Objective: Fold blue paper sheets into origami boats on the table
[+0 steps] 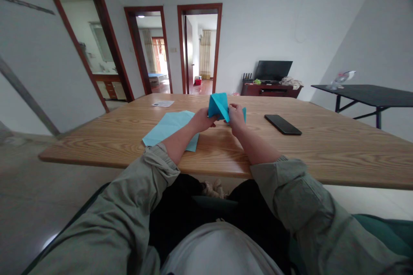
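Both hands are up over the wooden surface point(97, 148), and all the action is at the centre! The left hand point(201, 120) and the right hand point(237, 119) are closed on a folded blue paper point(219, 106), gripping it between them just above the surface, with a pointed flap rising toward the far side and another corner poking out past the right hand. Right below the left forearm, a flat pale blue sheet point(170, 130) lies on the wood. Over to the right, well apart from the hands, a black phone point(283, 124) lies flat. Up near the far edge sits a small white card point(163, 103). Beyond the surface, a dark television point(273, 70) stands on a reddish-brown cabinet point(271, 90) by the wall, with a dark table point(371, 95) off to the right!
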{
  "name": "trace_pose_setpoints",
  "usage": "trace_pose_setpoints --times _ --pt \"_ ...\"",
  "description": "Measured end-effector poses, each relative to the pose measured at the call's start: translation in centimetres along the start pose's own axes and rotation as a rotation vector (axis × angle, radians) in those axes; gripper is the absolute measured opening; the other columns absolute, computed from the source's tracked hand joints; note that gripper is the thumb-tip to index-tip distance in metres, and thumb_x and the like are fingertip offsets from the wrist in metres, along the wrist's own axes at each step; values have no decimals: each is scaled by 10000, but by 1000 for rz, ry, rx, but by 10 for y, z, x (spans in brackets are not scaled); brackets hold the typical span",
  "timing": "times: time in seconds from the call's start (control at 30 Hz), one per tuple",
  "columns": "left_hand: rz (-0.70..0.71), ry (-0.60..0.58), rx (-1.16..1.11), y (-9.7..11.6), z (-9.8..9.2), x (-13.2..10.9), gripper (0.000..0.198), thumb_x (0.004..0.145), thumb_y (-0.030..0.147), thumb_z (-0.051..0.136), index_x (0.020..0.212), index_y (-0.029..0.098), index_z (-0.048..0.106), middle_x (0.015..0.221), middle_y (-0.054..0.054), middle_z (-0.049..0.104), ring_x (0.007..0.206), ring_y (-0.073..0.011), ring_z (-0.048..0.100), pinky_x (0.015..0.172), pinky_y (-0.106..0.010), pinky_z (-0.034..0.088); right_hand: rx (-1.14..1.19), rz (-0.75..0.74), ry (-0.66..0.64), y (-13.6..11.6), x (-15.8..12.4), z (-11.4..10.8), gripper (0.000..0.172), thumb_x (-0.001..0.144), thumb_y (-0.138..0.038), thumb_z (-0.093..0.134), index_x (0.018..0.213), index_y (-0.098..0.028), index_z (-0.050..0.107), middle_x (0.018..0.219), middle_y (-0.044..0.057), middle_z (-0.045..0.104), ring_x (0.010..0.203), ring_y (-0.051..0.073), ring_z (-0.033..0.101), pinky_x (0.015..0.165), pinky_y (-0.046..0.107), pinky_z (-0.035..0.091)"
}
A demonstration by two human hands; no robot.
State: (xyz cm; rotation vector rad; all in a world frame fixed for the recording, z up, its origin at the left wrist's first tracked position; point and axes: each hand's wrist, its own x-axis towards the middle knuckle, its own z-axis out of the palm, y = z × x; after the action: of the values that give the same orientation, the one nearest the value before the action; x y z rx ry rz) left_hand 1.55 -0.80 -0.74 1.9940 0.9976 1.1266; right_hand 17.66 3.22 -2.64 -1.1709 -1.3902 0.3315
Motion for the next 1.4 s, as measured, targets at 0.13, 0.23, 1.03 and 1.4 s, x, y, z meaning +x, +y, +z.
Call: trace_pose_setpoints --times 0.13,0.23,1.03,1.4 --pt "-60 166 76 -12 -13 4 297 814 403 579 923 140 664 759 -89 705 512 -164 617 538 -277 480 49 -79 -57 -19 -15 -7 484 878 -505 388 1252 -227 518 1074 78 637 884 206 615 794 366 500" --pt "-31 173 143 -15 -16 3 309 820 417 569 936 152 677 730 -79 700 506 -163 602 554 -279 467 18 -241 -187 -32 -27 -11 558 823 -524 507 1293 -222 518 1132 74 636 942 210 608 840 351 481" --pt "-53 440 -275 -22 -45 14 275 766 289 611 1029 210 617 850 -15 616 629 -116 617 593 -273 538 -278 -36 -114 -4 -5 -37 298 716 -290 594 982 -171 656 733 52 683 640 189 608 663 326 476" --pt "256 300 -171 7 -17 3 601 738 352 711 1296 226 524 1090 -58 643 922 -172 605 834 -294 478 -227 -206 -101 -35 -23 -22 230 798 -270 527 946 -213 694 926 58 713 894 256 636 843 374 462"
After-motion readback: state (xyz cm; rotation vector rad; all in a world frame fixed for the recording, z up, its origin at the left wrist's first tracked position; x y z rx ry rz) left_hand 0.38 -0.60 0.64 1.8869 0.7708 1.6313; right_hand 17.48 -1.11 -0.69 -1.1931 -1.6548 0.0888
